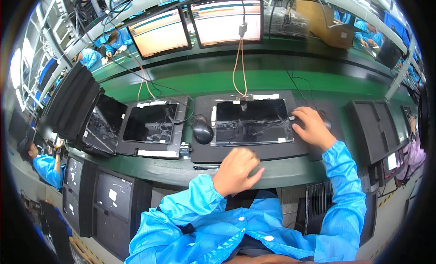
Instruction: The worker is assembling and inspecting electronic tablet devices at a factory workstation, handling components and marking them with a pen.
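My right hand (312,127) curled on flat black glass-faced display panel (252,122), right edge | left hand (236,171) loosely curled, empty, desk (290,171) front edge | panel: stiff, fragile, slippery; grip edges.

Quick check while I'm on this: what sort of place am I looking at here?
Most likely an electronics assembly line. A long green workbench carries dark flat panels in black trays, lit test monitors stand behind, and people in blue work coats sit at neighbouring stations.

Right hand (312,127) covers most of a dark mouse (325,121) right of the flat panel (252,121); grip unclear. Left hand (236,171), motion-blurred, hides the counter (290,171) edge below that panel. Monitors (195,25) above it cropped at top.
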Tool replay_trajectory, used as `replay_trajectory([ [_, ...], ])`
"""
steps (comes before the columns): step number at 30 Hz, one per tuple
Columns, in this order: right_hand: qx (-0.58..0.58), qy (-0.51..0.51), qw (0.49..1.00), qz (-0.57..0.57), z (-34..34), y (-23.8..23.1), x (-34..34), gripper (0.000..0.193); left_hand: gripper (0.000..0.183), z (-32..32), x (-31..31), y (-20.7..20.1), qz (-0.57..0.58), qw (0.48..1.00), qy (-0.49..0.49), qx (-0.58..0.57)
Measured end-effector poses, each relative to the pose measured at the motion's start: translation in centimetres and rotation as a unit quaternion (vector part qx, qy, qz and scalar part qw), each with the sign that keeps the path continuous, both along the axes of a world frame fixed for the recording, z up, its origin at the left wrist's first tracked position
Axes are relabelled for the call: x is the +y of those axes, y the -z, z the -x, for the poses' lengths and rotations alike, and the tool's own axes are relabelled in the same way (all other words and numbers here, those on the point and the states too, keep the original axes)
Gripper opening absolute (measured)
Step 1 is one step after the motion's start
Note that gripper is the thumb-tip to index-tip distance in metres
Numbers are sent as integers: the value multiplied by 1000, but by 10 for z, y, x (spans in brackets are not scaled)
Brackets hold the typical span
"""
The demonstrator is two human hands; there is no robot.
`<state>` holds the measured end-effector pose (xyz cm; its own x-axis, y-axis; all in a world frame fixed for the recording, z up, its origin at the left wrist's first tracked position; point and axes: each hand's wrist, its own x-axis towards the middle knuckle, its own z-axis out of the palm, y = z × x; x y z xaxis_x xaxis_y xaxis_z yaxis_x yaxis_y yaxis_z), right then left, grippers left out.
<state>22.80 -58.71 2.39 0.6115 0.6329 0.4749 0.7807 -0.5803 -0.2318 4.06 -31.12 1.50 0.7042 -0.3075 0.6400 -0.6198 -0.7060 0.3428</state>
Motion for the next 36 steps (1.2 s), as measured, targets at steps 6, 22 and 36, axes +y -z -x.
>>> replay_trajectory([
  [6,43,-55,996,60,-17,-3,6,28,73,-56,-1,8,-137,979,-114,100],
  [22,177,-83,980,38,-31,-47,15,28,68,-72,5,9,-156,978,-137,30],
  [36,-26,157,984,85,-61,60,-118,45,30,287,160,-111,610,698,-341,-158],
])
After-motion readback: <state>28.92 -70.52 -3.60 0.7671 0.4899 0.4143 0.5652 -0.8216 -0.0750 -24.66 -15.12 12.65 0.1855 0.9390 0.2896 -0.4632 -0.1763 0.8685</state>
